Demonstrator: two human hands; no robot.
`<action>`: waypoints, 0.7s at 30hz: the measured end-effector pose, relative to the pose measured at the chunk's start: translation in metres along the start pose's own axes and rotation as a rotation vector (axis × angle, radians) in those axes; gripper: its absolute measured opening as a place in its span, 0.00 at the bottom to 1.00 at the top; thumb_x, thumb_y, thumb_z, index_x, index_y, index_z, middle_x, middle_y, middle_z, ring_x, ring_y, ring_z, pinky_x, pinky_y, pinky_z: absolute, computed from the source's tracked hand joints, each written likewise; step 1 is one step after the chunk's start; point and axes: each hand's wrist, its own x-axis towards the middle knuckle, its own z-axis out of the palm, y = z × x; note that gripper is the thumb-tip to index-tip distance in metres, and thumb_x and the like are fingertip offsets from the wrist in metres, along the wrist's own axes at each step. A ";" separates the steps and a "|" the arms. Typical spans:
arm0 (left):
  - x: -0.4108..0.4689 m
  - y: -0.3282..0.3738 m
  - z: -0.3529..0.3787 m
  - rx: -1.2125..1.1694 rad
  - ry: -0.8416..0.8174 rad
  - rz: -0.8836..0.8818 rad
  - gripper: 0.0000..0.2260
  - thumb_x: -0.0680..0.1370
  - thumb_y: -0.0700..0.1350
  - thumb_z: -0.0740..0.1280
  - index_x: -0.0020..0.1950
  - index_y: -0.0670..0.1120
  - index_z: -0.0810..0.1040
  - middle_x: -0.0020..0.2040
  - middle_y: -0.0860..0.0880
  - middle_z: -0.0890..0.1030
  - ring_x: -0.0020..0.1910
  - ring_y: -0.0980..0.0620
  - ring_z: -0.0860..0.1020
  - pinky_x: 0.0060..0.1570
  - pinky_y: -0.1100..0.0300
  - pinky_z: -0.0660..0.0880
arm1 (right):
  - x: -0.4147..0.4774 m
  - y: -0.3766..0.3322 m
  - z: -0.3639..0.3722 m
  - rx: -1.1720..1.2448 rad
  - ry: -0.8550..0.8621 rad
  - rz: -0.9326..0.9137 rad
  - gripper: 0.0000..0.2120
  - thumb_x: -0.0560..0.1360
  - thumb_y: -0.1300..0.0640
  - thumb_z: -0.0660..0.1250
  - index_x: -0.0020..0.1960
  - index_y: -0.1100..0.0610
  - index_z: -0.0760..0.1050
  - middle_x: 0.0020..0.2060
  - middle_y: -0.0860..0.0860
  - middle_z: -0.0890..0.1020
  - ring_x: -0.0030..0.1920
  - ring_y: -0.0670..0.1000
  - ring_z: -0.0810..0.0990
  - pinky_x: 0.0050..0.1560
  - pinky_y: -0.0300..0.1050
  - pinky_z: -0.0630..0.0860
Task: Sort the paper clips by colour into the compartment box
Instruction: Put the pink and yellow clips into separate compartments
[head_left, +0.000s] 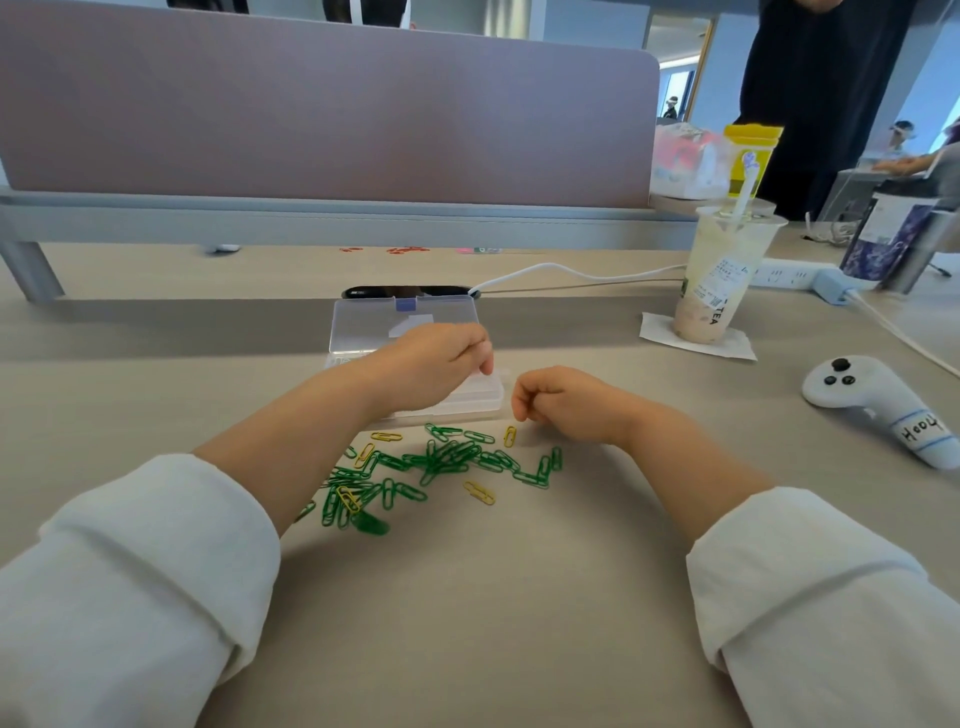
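A clear plastic compartment box (475, 399) lies open on the desk, its lid (363, 322) tilted back. My left hand (431, 364) hovers over the box with fingers and thumb curled downward; whether they pinch anything is hidden. My right hand (563, 402) rests on the desk just right of the box in a loose fist, with nothing visible in it. In front of the box lies a pile of green paper clips (441, 460). Several yellow paper clips (479, 491) are scattered among them, one (509, 436) just below my right fingertips.
A milk tea cup (722, 280) stands on a napkin at the right. A white controller (872, 397) lies further right, with a power strip (784, 273) and cables behind. A partition screen (322, 114) closes the back. Red clips (408, 250) lie beneath it.
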 end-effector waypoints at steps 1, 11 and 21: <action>0.000 -0.001 0.000 0.011 -0.013 0.002 0.12 0.82 0.46 0.51 0.48 0.49 0.73 0.41 0.51 0.75 0.44 0.51 0.73 0.46 0.57 0.70 | -0.001 -0.001 -0.001 0.010 0.004 0.004 0.17 0.74 0.68 0.54 0.34 0.52 0.71 0.30 0.48 0.69 0.31 0.46 0.65 0.32 0.35 0.64; -0.003 0.005 -0.006 0.114 -0.107 -0.017 0.11 0.82 0.48 0.54 0.51 0.50 0.76 0.39 0.59 0.71 0.40 0.59 0.70 0.38 0.65 0.65 | -0.005 -0.002 0.000 -0.194 -0.091 -0.042 0.05 0.73 0.54 0.70 0.41 0.51 0.74 0.29 0.45 0.66 0.30 0.44 0.65 0.34 0.36 0.63; -0.039 -0.032 -0.026 0.557 -0.116 -0.055 0.07 0.74 0.52 0.67 0.51 0.56 0.80 0.46 0.58 0.79 0.43 0.59 0.74 0.46 0.61 0.74 | -0.003 -0.017 -0.001 -0.401 -0.206 0.047 0.06 0.78 0.52 0.63 0.46 0.54 0.73 0.35 0.43 0.72 0.36 0.42 0.68 0.35 0.33 0.64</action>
